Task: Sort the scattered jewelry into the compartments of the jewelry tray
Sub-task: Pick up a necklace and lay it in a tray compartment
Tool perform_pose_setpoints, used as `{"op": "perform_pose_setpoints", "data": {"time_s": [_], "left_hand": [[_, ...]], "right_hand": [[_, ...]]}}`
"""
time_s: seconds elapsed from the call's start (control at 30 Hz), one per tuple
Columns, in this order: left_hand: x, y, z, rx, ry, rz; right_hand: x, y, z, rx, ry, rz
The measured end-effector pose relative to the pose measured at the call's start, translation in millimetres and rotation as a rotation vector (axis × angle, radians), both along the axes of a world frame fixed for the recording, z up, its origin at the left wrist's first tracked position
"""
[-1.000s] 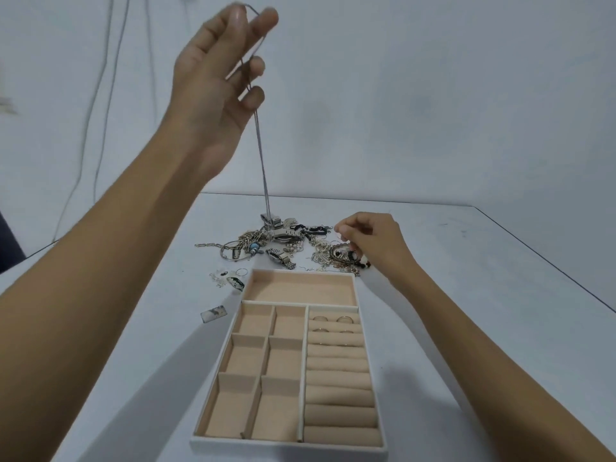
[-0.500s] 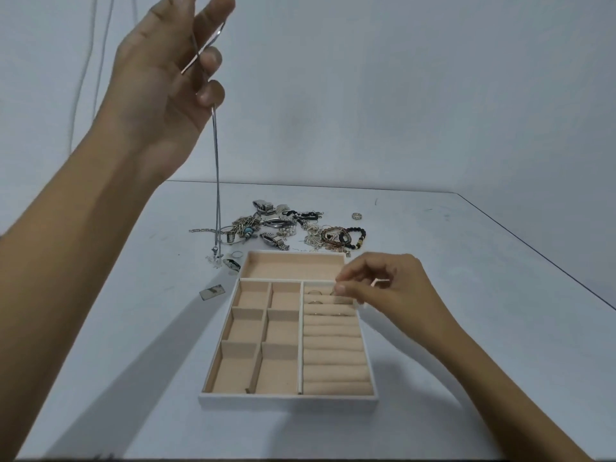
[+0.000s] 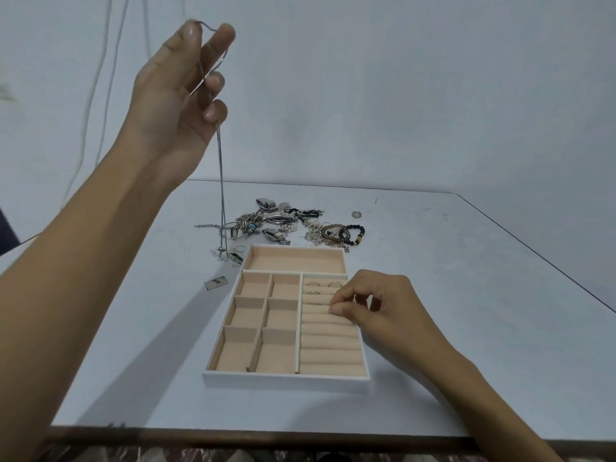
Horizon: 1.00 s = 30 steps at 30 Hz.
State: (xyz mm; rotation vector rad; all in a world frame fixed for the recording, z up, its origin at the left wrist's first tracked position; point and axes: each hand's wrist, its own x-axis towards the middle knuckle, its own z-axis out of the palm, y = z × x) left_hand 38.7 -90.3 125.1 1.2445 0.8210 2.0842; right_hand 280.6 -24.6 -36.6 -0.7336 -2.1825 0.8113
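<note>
Head view: we see our left hand (image 3: 180, 95) pinching a thin chain (image 3: 221, 181) that dangles by the jewelry tray's (image 3: 286, 379) far left corner, our right hand (image 3: 378, 310) pinching a small piece (image 3: 330, 309) over its ring rolls (image 3: 330, 349).

White table (image 3: 466, 295), pale wall (image 3: 400, 95) behind, thin cables (image 3: 108, 85) hanging top-left, dark obj (image 3: 5, 235) at left edge

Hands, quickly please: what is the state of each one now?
Left hand: closed, holding the chain necklace up.
Right hand: closed, pinching what seems a small ring over the jewelry tray.
</note>
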Motion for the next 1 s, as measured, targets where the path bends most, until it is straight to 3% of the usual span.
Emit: {"op": "perform_pose_setpoints", "data": {"time_s": [0.23,0.47,0.67,0.83,1.0], "left_hand": [[1.2,-4.0,1.8,0.003,0.007,-0.002],[4.8,-1.1,-0.3,-0.010,-0.018,-0.024],[9.8,4.7,-7.2,-0.052,0.010,-0.008],[10.7,6.1,-15.6,-0.071,0.002,-0.017],[11.8,7.5,-24.6,-0.095,-0.015,-0.024]], "right_hand": [[4.0,2.2,-2.9,0.226,-0.134,0.004],[1.7,2.4,-4.7,0.315,-0.245,0.059],[18.6,-9.9,-9.3,0.227,-0.275,0.002],[41.7,-21.3,-17.4,0.036,-0.540,-0.104],[43.0,-17.7,-26.6,0.140,-0.730,-0.195]]}}
